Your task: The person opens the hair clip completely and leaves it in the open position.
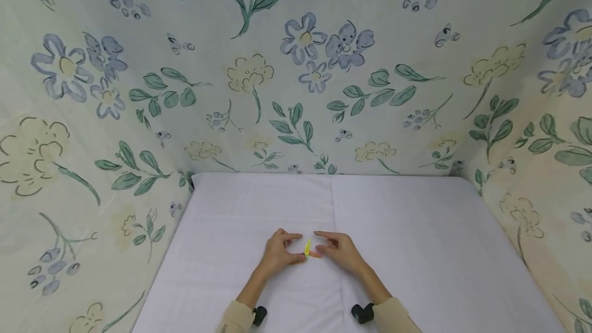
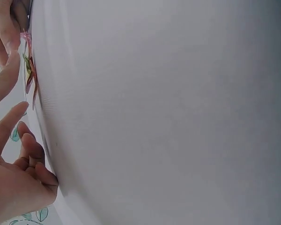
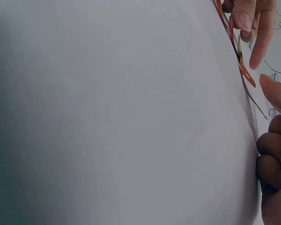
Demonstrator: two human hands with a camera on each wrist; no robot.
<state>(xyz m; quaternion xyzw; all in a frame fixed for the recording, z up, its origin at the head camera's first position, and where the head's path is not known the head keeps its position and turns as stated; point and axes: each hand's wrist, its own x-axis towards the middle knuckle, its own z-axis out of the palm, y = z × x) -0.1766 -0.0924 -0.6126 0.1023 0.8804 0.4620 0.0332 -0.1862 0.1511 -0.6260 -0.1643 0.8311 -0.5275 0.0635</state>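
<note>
A small leafy-looking object, yellow-green [image 1: 308,246] and orange [image 1: 316,254], lies on the white cloth between the hands. The left hand [image 1: 279,253] is beside it, thumb extended to its left edge and forefinger apart from the thumb. At its right is the right hand [image 1: 342,254], forefinger stretched out above and a lower fingertip near the orange end; contact cannot be told. Thin reddish strips [image 2: 34,77] and a pink part [image 2: 25,35] show in the left wrist view. In the right wrist view, orange pieces [image 3: 247,75] lie below the left hand [image 3: 253,21].
The white cloth [image 1: 407,230] covers the surface, with a crease running lengthwise near its middle. Floral fabric [image 1: 194,102] surrounds the back and sides. Dark wrist devices [image 1: 363,314] are by both beige sleeves [image 1: 237,317].
</note>
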